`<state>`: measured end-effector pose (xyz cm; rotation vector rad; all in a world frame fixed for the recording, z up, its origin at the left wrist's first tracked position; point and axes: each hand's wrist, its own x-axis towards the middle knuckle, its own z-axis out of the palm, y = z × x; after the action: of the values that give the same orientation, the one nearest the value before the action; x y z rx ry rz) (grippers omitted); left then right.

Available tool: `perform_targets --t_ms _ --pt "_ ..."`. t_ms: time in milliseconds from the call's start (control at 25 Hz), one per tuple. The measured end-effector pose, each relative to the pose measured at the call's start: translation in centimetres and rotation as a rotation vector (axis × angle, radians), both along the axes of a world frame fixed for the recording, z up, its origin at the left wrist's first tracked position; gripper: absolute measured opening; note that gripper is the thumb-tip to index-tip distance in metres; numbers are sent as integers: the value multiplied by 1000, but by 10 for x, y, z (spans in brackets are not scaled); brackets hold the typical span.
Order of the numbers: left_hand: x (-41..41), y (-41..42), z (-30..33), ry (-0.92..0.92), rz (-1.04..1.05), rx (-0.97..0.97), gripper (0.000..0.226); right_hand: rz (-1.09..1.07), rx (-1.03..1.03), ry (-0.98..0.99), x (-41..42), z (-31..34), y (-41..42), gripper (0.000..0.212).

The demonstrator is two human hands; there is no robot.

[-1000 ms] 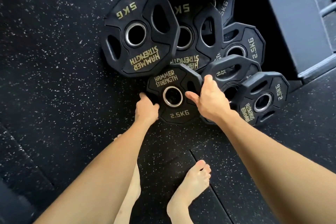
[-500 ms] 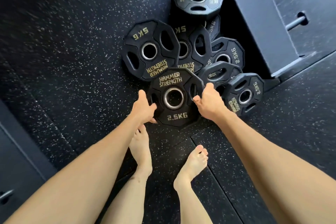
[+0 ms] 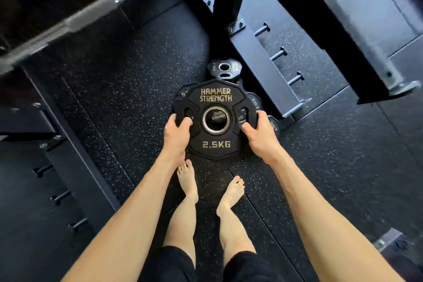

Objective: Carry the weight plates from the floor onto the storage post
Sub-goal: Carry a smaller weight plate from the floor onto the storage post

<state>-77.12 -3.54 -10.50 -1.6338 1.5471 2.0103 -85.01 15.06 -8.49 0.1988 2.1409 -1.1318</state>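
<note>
A black 2.5 kg weight plate [image 3: 215, 144] with gold lettering and a steel centre ring is held flat in the air, well above the floor. My left hand [image 3: 177, 131] grips its left edge through a slot. My right hand [image 3: 258, 131] grips the right edge the same way. The lifted plate hides most of the pile of plates on the floor; one small plate [image 3: 225, 68] shows beyond it and rims of others [image 3: 273, 124] peek out at the right. Short storage pegs [image 3: 278, 54] stick out of a grey rack upright on the right.
A barbell [image 3: 75, 22] runs diagonally across the upper left, blurred. A black rack beam [image 3: 304, 16] crosses the upper right. Another upright with pegs [image 3: 60, 197] stands at the left. My bare feet [image 3: 231, 192] stand on the speckled rubber floor [image 3: 128, 89].
Both hands have lifted the 2.5 kg plate off the floor pile and raised it toward me. My view has risen, so the rack, pegs and barbell have come into sight.
</note>
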Motion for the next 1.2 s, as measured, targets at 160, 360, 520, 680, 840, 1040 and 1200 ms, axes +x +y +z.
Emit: perform_targets --t_ms 160,360,520,680,840,1040,1200 --pt "13 -4 118 162 -91 -128 14 -25 -129 155 14 102 4 19" --pt "50 -13 238 388 -153 -127 11 -100 -322 348 48 220 3 22" --pt "87 -9 295 488 -120 -222 34 -172 -383 427 78 279 -6 20" --pt "124 -3 327 568 -39 -327 41 -104 -490 448 96 308 -14 19" --pt "163 19 353 555 123 -501 37 60 -562 453 107 330 -21 21" --pt "234 61 367 503 477 -582 39 409 -629 439 135 346 -30 28" --pt "311 95 381 418 700 -674 32 650 -740 352 191 359 -48 23"
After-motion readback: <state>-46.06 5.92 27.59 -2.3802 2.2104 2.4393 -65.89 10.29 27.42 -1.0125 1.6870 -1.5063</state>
